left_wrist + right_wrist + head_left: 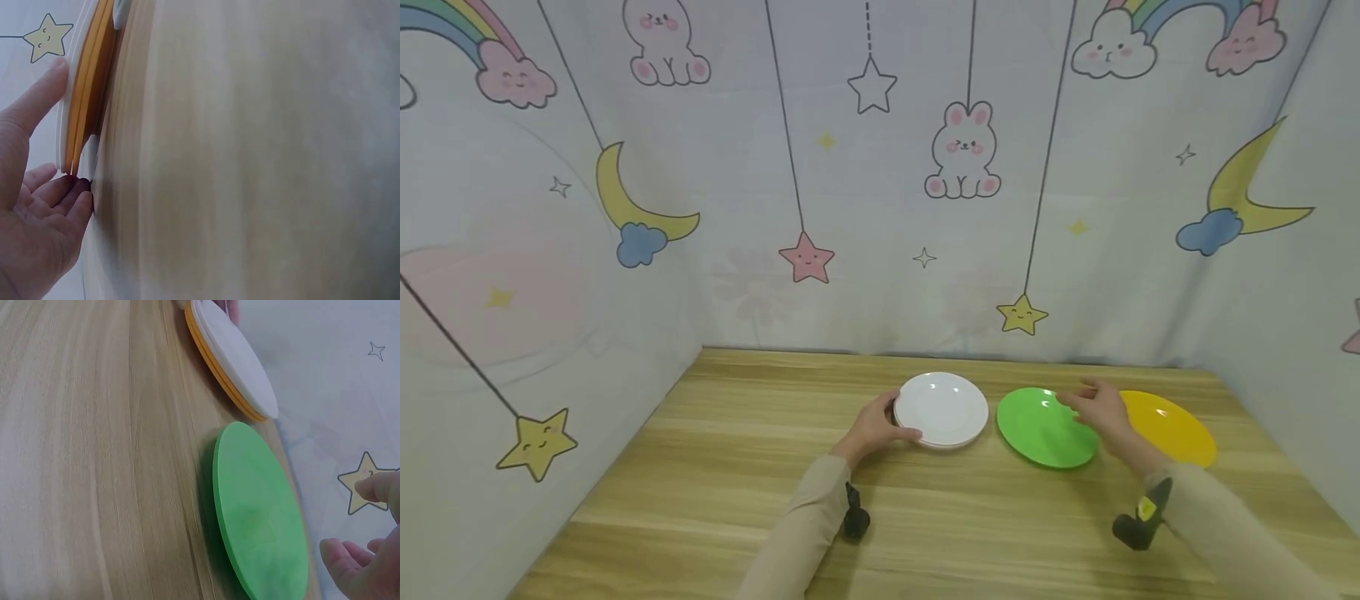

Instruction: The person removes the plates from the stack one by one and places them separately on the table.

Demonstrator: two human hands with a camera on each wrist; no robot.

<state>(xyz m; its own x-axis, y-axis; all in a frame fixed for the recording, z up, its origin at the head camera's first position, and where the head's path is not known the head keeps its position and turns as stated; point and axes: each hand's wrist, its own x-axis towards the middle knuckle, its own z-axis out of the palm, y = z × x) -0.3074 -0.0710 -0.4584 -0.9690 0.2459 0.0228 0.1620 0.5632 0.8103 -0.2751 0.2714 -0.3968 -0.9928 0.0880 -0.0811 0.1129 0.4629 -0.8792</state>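
A stack of white plates (942, 408) on top of orange plates (92, 81) stands near the back of the table. At its left side, my left hand (874, 427) holds the stack by the rim, thumb toward the near edge and fingers around the far left edge. To the right lies a green plate (1047, 427). My right hand (1101, 410) hovers over the green plate's right side, fingers and thumb apart with nothing between them. A yellow-orange plate (1172, 429) lies further right, partly hidden behind that hand.
The wood-grain table (745, 417) runs up to a back curtain (880, 308) printed with stars, rabbits and moons. Similar curtain walls (490, 350) close off both sides. Dark wrist cameras (855, 521) are strapped at the sleeves.
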